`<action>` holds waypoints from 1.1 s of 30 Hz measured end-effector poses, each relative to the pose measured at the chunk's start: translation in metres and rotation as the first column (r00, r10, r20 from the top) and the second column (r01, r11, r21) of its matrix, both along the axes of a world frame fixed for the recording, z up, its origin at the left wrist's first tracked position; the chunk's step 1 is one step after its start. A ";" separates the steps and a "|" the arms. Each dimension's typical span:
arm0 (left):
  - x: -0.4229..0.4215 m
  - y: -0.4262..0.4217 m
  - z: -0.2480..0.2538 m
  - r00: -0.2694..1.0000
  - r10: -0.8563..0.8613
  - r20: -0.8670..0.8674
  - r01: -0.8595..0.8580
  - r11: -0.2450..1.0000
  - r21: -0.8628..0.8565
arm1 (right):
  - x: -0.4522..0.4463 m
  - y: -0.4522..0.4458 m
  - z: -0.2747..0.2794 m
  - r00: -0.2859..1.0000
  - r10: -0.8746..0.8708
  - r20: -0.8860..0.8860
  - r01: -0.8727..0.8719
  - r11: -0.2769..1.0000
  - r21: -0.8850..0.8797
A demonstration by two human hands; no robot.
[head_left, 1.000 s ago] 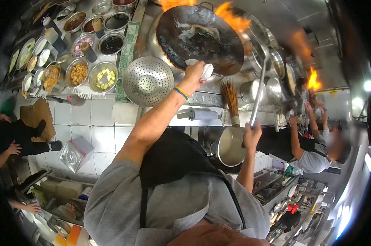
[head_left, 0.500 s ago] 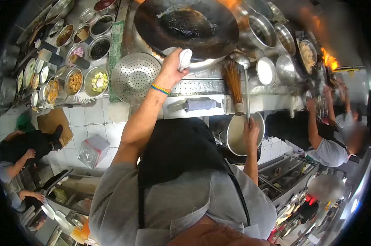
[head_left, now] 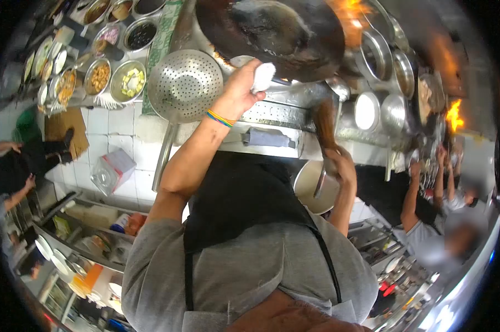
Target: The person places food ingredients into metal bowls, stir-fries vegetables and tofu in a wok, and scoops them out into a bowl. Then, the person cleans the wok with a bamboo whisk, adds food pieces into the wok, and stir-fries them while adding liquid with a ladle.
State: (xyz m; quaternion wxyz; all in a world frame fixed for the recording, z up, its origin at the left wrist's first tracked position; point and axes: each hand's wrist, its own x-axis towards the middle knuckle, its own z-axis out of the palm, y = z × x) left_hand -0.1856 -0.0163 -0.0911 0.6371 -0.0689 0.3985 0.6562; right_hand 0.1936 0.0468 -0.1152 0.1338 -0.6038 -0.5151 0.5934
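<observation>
My left hand (head_left: 241, 91) is closed around a folded white cloth (head_left: 263, 76) at the near rim of a large dark wok (head_left: 272, 33). A little liquid shines in the wok's bottom. My right hand (head_left: 341, 163) grips a bamboo wok brush (head_left: 324, 124), its bristles blurred by motion. Below that hand a grey handle end sticks out; whether it belongs to the brush or a ladle I cannot tell. The ladle (head_left: 338, 87) has its bowl near the wok's right edge. Under my right hand stands a pot (head_left: 310, 191) with a pale inside.
A perforated strainer (head_left: 186, 83) lies left of the wok. Bowls of ingredients (head_left: 129, 80) crowd the far left. Flames (head_left: 349, 11) rise beside the wok and farther right (head_left: 454, 116). Metal bowls (head_left: 367, 110) line the right. Co-workers (head_left: 421, 221) stand on both sides.
My right hand has moved up from the ladle's handle end to the brush, which is now tilted and blurred. My left hand still holds the cloth at the wok. The whole view has shifted.
</observation>
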 end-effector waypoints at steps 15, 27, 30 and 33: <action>0.024 -0.004 0.022 0.997 0.061 -0.039 -0.062 0.998 -0.030 | -0.322 0.155 0.052 0.482 0.527 0.700 -0.876 0.274 0.397; 0.023 0.001 0.009 0.995 0.060 -0.081 -0.061 0.998 -0.007 | -0.353 0.122 0.061 0.580 0.125 0.805 -0.807 0.227 0.546; 0.024 0.001 0.007 0.993 0.083 -0.088 -0.082 0.997 0.011 | -0.338 0.123 0.043 0.556 0.453 0.697 -0.768 -0.040 0.639; 0.028 -0.002 0.011 0.993 0.074 -0.093 -0.077 0.997 -0.024 | -0.356 0.134 0.074 0.496 0.186 0.848 -0.781 0.523 0.342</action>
